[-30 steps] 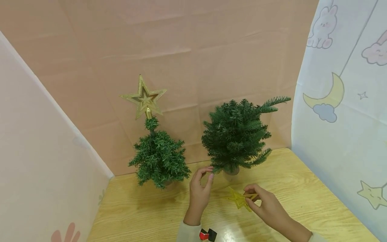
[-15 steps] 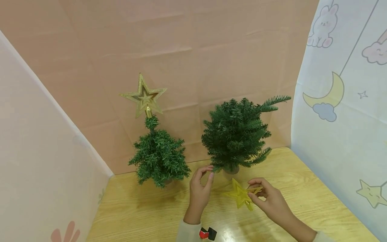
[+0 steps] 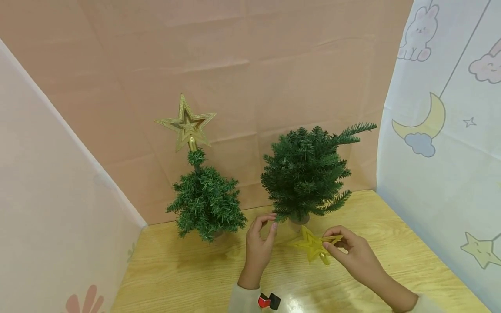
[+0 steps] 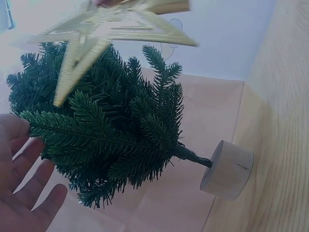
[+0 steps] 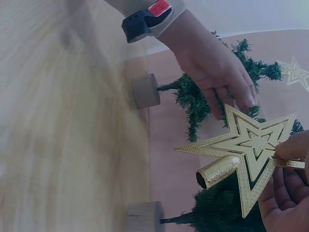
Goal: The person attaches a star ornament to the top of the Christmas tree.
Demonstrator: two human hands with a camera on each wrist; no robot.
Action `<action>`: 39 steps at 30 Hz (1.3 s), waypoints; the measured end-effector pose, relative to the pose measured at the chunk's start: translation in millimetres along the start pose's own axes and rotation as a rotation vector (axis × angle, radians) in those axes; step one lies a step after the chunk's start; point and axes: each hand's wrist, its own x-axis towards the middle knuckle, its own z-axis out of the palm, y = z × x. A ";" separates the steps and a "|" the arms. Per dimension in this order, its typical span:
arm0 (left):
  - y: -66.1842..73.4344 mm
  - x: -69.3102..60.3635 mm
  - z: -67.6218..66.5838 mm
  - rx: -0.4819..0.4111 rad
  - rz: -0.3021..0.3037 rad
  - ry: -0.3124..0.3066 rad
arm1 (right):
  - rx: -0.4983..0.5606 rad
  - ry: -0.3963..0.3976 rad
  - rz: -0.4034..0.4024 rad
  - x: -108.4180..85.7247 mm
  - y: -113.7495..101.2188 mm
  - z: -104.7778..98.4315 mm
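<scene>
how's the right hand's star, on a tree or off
Off. The right hand pinches the gold star, and the right wrist view shows its socket free of any branch.

Head view: even, moderate light; glare on the yellow wood-grain worktop [image 3: 294, 298] near six o'clock. Left wrist view: hazy; gold five-pointed star [image 4: 108, 26] blurred, twelve o'clock.

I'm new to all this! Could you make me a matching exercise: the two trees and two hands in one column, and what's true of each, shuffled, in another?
Column one
1. Left tree
2. Right tree
3. Left hand
4. Right hand

Column two
A. Pinches a loose gold star
B. Has no star on top
C. Is at the tip of a low branch
D. Has a treetop star

Right pairs: 1-D, 2-B, 3-C, 4-A
</scene>
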 end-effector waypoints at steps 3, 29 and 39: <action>-0.2 0.2 0.2 -0.002 -0.003 0.000 | -0.014 0.001 -0.047 6.7 -8.1 -5.9; 0.1 -0.3 0.3 -0.011 0.018 0.016 | 0.034 0.148 -0.287 80.5 -86.7 -56.6; -0.7 -0.1 1.1 -0.015 0.029 0.022 | 0.200 0.193 -0.279 117.8 -98.4 -83.5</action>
